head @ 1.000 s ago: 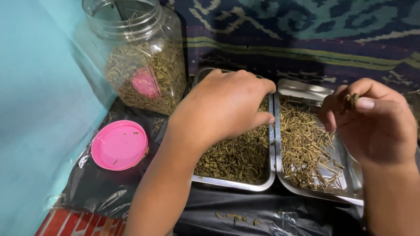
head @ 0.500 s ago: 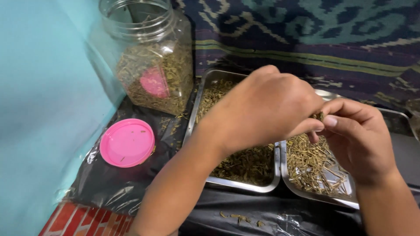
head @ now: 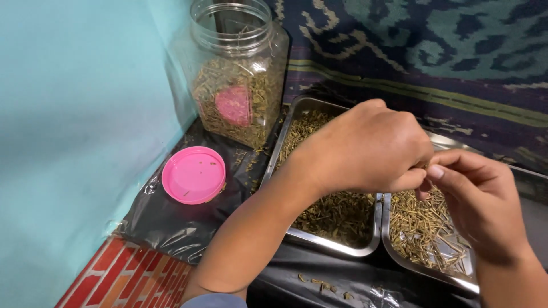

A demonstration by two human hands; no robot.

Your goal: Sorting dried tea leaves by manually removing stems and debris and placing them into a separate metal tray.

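Observation:
My left hand (head: 368, 148) reaches across a steel tray of dried green leaves (head: 319, 243), its fingers curled. My right hand (head: 479, 199) meets it fingertip to fingertip above the seam between that tray and a second steel tray (head: 439, 276) of pale dried stems (head: 419, 225). Both hands pinch a small bit of dried herb, which the fingers almost wholly hide. A little of the leaf pile (head: 337, 214) shows under my left wrist.
A lidless clear plastic jar (head: 240, 85), part full of dried herb, stands at the back left beside a turquoise wall (head: 74, 114). Its pink lid (head: 194, 174) lies on black plastic sheeting (head: 165, 225). A patterned cloth (head: 428, 45) hangs behind. Crumbs (head: 319, 284) lie near the front.
My left hand rose out of the leaf tray and moved right to meet my right hand, which came in with its herb bit. The view shifted left.

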